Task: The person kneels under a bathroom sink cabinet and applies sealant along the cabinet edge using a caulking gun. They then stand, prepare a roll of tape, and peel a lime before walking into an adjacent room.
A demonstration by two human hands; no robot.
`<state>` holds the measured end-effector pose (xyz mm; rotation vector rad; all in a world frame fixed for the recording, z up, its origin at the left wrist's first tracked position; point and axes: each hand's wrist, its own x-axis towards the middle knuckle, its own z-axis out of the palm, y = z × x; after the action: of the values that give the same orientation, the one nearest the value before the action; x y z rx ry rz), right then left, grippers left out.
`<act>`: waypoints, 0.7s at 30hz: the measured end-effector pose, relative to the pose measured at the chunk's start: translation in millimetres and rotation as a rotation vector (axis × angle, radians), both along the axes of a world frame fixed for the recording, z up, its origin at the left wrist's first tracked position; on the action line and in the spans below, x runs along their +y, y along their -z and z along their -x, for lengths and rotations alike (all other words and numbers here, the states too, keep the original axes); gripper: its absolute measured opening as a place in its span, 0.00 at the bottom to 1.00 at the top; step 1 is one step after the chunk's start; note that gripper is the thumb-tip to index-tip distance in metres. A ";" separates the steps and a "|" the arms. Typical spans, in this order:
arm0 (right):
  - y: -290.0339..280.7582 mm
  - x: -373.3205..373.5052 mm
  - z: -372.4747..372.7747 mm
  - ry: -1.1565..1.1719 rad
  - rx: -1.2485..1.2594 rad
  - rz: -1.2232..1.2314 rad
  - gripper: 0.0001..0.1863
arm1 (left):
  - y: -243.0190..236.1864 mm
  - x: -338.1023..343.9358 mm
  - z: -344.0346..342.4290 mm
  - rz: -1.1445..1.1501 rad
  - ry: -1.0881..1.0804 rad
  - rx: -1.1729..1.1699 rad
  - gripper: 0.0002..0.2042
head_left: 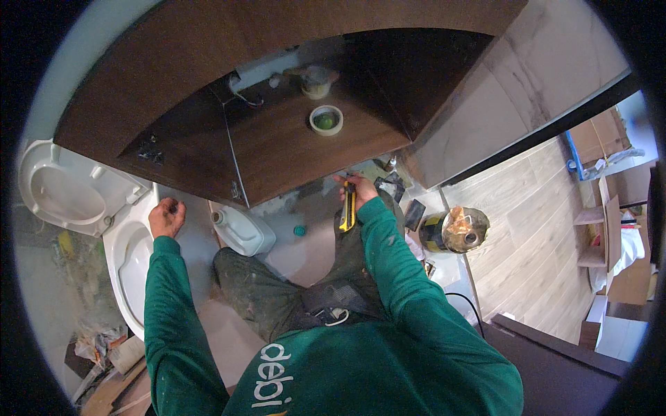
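Note:
My right hand (357, 191) grips a yellow utility knife (347, 216), held below the front edge of a brown curved cabinet (291, 170). My left hand (167, 216) has its fingers curled beside the white toilet (126, 298); what they hold, if anything, I cannot make out. The toilet's lid (66, 191) is at the far left. Between my hands are a white plastic canister (250, 236) on the floor and a small teal cap (300, 230). Inside the cabinet sit a pale ring-shaped item (338, 119), a cloudy cup (316, 88) and pipe fittings.
A dirty bucket (468, 239) stands right of my legs, near dark pieces (415, 213) and a cable (472, 305). Wood-look flooring (520, 229) leads to cardboard boxes (600, 142) and shelving (593, 236). Debris (104, 347) lies at lower left. A dark panel (548, 360) is at lower right.

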<state>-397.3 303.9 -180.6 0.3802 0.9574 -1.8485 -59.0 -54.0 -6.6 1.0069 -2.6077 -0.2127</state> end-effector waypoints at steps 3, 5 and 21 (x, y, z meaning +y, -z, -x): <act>-0.1 6.8 2.5 0.027 0.049 -0.003 0.13 | 0.1 0.6 -0.1 0.025 0.001 0.017 0.13; 1.5 6.2 2.7 -0.039 0.076 0.034 0.13 | 1.1 0.2 0.0 0.025 0.043 0.070 0.13; 3.8 -24.2 -9.4 -0.140 0.057 -0.008 0.14 | 5.6 -6.2 -2.7 0.039 0.014 0.000 0.13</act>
<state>-387.9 279.6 -184.3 0.2593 1.0048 -1.7364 -56.2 -60.2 -12.1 0.9764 -2.6093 -0.1649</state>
